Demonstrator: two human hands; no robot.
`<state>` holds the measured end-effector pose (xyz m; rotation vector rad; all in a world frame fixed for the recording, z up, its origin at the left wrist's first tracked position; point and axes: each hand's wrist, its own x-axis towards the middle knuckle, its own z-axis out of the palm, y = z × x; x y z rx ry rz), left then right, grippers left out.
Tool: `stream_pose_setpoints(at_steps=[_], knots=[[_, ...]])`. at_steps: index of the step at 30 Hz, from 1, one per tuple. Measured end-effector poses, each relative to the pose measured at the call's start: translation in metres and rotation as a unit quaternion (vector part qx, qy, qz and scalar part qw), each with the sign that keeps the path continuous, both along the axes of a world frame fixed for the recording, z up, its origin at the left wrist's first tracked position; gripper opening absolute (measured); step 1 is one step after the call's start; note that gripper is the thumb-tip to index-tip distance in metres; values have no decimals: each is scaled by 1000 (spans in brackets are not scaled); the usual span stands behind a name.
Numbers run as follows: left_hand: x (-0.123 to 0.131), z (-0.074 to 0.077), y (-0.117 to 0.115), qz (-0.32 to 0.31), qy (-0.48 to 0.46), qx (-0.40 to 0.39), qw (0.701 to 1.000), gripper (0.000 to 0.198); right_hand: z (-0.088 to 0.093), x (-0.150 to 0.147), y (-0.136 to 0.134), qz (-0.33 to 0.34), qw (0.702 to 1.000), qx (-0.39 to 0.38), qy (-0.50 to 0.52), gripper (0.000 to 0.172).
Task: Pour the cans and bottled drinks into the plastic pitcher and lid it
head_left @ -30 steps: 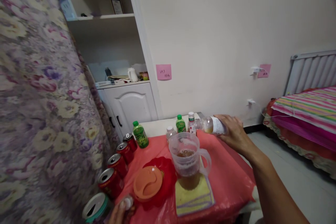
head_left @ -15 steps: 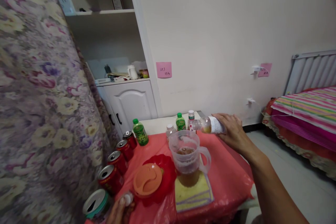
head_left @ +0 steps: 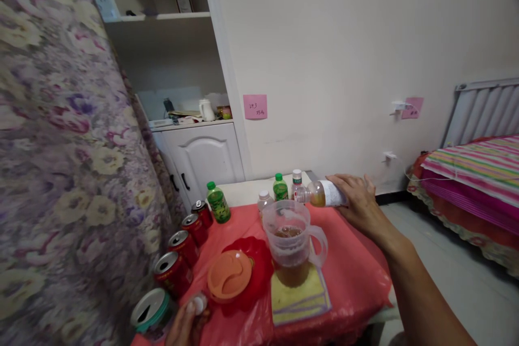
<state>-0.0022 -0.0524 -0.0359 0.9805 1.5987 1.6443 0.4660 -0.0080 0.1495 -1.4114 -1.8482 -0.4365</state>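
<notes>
My right hand (head_left: 357, 197) is wrapped round a clear plastic bottle (head_left: 318, 194) with a white label, tipped on its side with its neck pointing left. Some amber liquid lies inside it. The bottle's mouth is over the rim of a clear plastic pitcher (head_left: 290, 251), which is part filled with brownish liquid under some foam. The pitcher stands on a yellow cloth (head_left: 300, 305), its handle to the right. At the lower left, my left hand (head_left: 188, 321) pinches a white bottle cap (head_left: 198, 304) beside an orange divided dish (head_left: 230, 275).
Several red cans (head_left: 173, 270) and a teal-rimmed can (head_left: 152, 311) line the table's left edge. A green bottle (head_left: 219, 204) stands behind them. More bottles (head_left: 280, 187) stand behind the pitcher. Under the orange dish sits a red scalloped plate (head_left: 259, 286).
The view has shifted slightly. My right hand still tilts the bottle at the pitcher, and the liquid inside the bottle shows a little differently. My left hand still holds the cap.
</notes>
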Motion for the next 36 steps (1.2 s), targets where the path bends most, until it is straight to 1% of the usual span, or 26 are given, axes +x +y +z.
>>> stream_pose_setpoints(at_steps=[5,8,12,15,20,26,33,36], knots=[[4,5,-1,5,8,11,1000,38,2,-3,-1,-7,1000,-2,-5,57],[4,4,-1,8,-5,7,1000,38,2,-5,-1,-9,1000,3,-11,58],[4,4,0,12,17,15,1000,37,1,-7,-1,-2,1000,7,-9,59],[4,2,1,13,14,23,1000,37,1,-8,-1,-2,1000,3,-14,62],[0,-4,2,3,-7,0,1000,37,2,-10,-1,-5,1000,1,-18,67],[-3,-9,3,-14,-23,4,1000,39,2,-12,0,-11,1000,2,-24,70],[-2,-9,3,3,-52,-1,999,42,5,-16,-1,-26,999,7,-36,73],[-1,-5,3,11,-9,19,1000,40,6,-17,-2,-32,999,7,-42,70]])
